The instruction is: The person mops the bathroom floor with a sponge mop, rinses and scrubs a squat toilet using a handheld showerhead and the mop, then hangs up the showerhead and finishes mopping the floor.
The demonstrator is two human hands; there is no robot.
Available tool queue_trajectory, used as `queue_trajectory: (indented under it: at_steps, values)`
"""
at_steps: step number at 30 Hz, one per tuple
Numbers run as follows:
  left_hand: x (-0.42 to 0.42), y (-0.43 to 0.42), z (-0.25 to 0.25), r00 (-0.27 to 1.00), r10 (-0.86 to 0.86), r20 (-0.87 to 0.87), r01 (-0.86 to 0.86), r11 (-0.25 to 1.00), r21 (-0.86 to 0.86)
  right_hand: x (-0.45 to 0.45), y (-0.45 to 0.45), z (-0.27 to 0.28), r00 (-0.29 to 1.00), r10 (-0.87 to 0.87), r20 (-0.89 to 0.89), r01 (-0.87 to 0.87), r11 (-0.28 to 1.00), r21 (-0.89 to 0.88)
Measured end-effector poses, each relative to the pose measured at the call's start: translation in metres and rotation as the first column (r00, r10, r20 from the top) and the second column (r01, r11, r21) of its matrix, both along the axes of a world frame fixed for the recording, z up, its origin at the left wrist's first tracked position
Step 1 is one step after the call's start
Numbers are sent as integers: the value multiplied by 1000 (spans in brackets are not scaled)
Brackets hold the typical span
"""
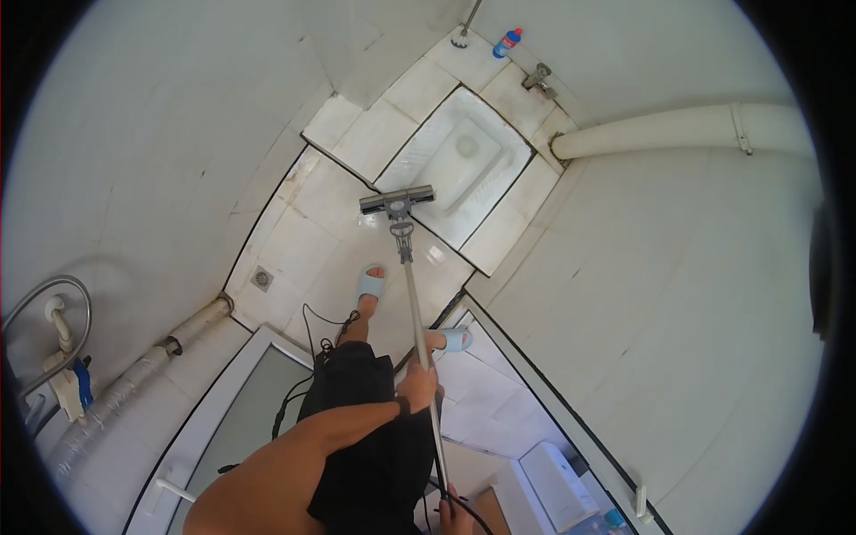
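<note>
A squeeze mop with a long metal pole (414,308) reaches away from me. Its grey head (397,204) is at the edge of the raised step, close to the white squat toilet (446,169). My left hand (417,388), with a black band at the wrist, is closed around the middle of the pole. Lower down, near the bottom edge of the view, my right hand (456,512) is partly visible, its fingers wrapped around the pole's upper end. A black cable hangs close beside it.
A blue bottle with a red cap (507,43) and a brush (460,39) stand at the far wall. A metal foot valve (539,80) sits behind the toilet. A floor drain (261,278) lies left. A white door frame (205,419) and a white pipe (651,131) flank the space.
</note>
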State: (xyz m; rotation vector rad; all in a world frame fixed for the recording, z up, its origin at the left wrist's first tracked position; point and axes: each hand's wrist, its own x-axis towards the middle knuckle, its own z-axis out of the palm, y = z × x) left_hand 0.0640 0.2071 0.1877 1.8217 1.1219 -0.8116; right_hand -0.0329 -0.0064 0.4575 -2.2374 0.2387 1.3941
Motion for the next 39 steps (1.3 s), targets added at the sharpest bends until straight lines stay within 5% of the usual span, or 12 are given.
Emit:
queue_trajectory:
  at_steps: [4, 7, 9, 16, 18, 19, 20, 26, 29, 32, 34, 39]
  values:
    - [13, 14, 18, 996, -5, 91, 5, 1000, -2, -6, -9, -2, 952, -207, -225, 184, 976, -118]
    - [50, 56, -1, 997, -72, 7, 72, 997, -39, 50, 66, -22, 998, 21, 57, -20, 1000, -18]
    - [74, 83, -39, 991, -79, 110, 65, 990, 125, 71, 105, -56, 987, -47, 151, 35, 996, 78]
    - [84, 124, -108, 924, -251, 289, 121, 908, 401, 91, 166, -73, 988, -100, 115, 95, 994, 44]
    - [71, 97, -93, 991, -119, 68, 106, 979, 175, 68, 138, -66, 963, -32, 268, 16, 998, 61]
    - [61, 85, -85, 991, -118, 57, 110, 986, 126, 75, 135, -47, 990, -125, 60, 126, 992, -5]
    - [49, 71, -76, 993, -114, 38, 111, 991, 70, 74, 129, -34, 990, -130, 54, 131, 991, -14]
    - [0, 13, -28, 999, -39, -2, 38, 994, -100, -28, 40, -8, 957, 37, 287, -33, 999, -19]
    - [-37, -24, -39, 995, -86, -55, 77, 988, -135, -47, 29, 16, 984, 32, 174, -6, 989, -149]
    - [-83, -49, -72, 985, -169, -45, 164, 982, -98, -29, 52, 41, 974, -158, 163, 182, 973, -141]
    - [-136, -102, -124, 827, -562, -18, 558, 824, -96, -26, 60, 50, 975, -34, 218, 78, 977, -197]
    - [-101, -75, -31, 825, -565, 1, 555, 810, -189, -70, 48, 64, 999, -8, 52, 27, 926, -377]
